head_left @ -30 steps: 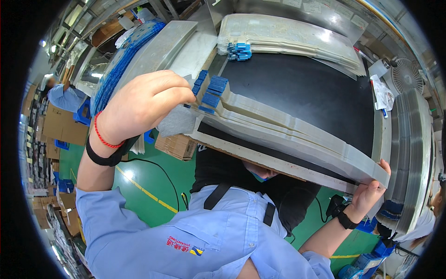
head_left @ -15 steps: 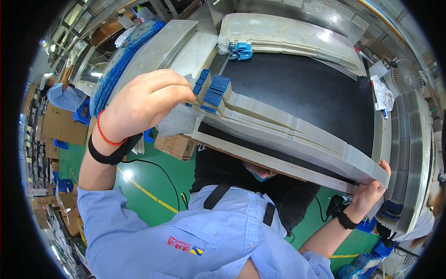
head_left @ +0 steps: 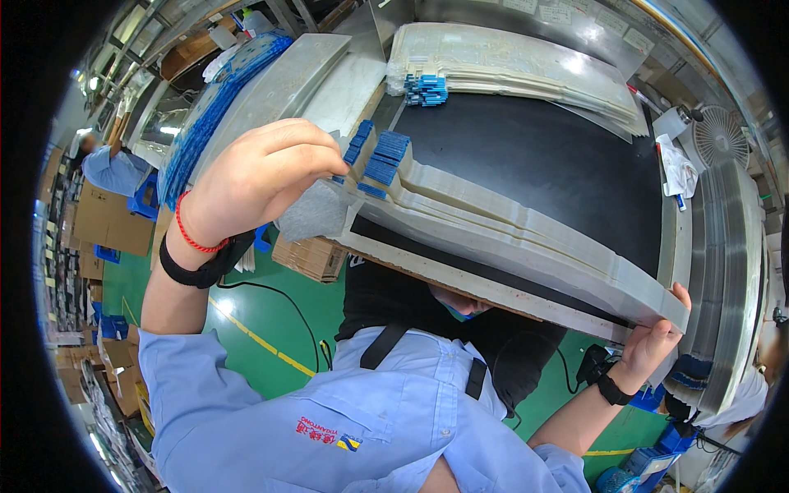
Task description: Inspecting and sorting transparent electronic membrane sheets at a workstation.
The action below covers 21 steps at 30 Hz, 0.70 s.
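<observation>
A thick stack of thin translucent sheets (head_left: 526,238) stretches along the near side of a black work surface (head_left: 534,164), with blue tabs (head_left: 384,164) bunched at its left end. My left hand (head_left: 267,172) is closed on a grey cloth (head_left: 316,212), which hangs below the fingers. Its fingertips touch the stack's left end beside the tabs; the thumb is mostly hidden. At the stack's far right end, my right hand (head_left: 653,341) grips the corner, thumb on the near side and fingers behind.
Another pile of blue-tabbed sheets (head_left: 509,66) lies at the back. More sheets (head_left: 727,271) stand on the right, near a fan (head_left: 722,135) and white tissue (head_left: 678,168). Blue bubble wrap (head_left: 218,107) is at left. Below are a cardboard box (head_left: 311,259) and a black cable (head_left: 288,300).
My left hand and the tabbed end of the stack have shifted very slightly to the right. My right hand holds the same place.
</observation>
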Available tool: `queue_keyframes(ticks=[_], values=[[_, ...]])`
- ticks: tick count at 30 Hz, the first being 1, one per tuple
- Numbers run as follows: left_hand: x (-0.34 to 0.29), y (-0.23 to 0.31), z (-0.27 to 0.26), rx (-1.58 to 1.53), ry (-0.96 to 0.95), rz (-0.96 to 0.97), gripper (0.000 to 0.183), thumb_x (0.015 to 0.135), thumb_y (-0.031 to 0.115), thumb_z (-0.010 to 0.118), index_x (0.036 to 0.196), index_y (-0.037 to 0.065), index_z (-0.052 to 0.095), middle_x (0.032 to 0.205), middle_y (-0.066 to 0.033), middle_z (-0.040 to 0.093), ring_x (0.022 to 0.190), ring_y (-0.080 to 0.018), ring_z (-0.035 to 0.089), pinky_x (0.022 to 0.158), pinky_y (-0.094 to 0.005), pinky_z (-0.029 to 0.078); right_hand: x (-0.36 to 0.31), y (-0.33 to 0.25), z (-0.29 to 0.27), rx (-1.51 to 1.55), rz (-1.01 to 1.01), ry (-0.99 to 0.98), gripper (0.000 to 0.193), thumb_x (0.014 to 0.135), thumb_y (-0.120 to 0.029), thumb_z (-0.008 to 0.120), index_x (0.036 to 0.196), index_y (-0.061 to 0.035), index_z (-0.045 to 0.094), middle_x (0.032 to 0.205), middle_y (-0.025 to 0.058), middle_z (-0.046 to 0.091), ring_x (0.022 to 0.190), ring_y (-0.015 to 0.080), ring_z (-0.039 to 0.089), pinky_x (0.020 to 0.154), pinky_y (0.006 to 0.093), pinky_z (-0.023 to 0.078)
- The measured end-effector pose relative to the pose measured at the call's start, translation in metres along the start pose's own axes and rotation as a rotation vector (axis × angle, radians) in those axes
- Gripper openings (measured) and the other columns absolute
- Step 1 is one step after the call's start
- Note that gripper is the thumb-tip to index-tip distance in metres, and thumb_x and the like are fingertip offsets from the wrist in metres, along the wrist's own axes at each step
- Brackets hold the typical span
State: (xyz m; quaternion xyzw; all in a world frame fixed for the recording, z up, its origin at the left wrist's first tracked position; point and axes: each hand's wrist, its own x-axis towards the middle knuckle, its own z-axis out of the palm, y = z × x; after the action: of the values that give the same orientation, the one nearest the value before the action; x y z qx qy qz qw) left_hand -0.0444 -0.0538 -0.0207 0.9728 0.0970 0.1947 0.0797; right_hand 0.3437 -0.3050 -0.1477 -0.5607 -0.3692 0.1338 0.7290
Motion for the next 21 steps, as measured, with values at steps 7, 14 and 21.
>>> queue_keyframes(ticks=[7, 14, 21], values=[[-0.0018, -0.0024, 0.0005, 0.021, -0.015, 0.015, 0.023, 0.068, -0.011, 0.058, 0.088, 0.000, 0.057, 0.085, -0.0110, 0.056, 0.077, -0.0268, 0.056, 0.066, -0.0329, 0.045, -0.0001, 0.0007, -0.0009, -0.006, 0.001, 0.005, 0.079, 0.063, -0.051, 0.073, 0.117, -0.0011, 0.045, 0.095, 0.0049, 0.051, 0.090, 0.0139, 0.051, 0.081, 0.0257, 0.040], [-0.0038, -0.0043, 0.0022, -0.038, -0.009, -0.024, 0.022, 0.069, -0.012, 0.057, 0.087, 0.000, 0.057, 0.086, -0.0103, 0.055, 0.079, -0.0257, 0.056, 0.068, -0.0320, 0.045, -0.0004, 0.0006, -0.0001, -0.004, 0.005, 0.007, 0.079, 0.063, -0.051, 0.073, 0.117, -0.0007, 0.045, 0.096, 0.0044, 0.050, 0.091, 0.0137, 0.050, 0.081, 0.0254, 0.040], [-0.0048, -0.0091, 0.0081, -0.111, 0.023, -0.061, 0.019, 0.070, -0.011, 0.056, 0.084, 0.001, 0.056, 0.085, -0.0090, 0.054, 0.081, -0.0248, 0.053, 0.072, -0.0328, 0.043, -0.0001, 0.0018, -0.0020, -0.013, 0.004, 0.004, 0.079, 0.063, -0.052, 0.072, 0.118, -0.0006, 0.045, 0.097, 0.0042, 0.050, 0.091, 0.0133, 0.050, 0.082, 0.0249, 0.039]])
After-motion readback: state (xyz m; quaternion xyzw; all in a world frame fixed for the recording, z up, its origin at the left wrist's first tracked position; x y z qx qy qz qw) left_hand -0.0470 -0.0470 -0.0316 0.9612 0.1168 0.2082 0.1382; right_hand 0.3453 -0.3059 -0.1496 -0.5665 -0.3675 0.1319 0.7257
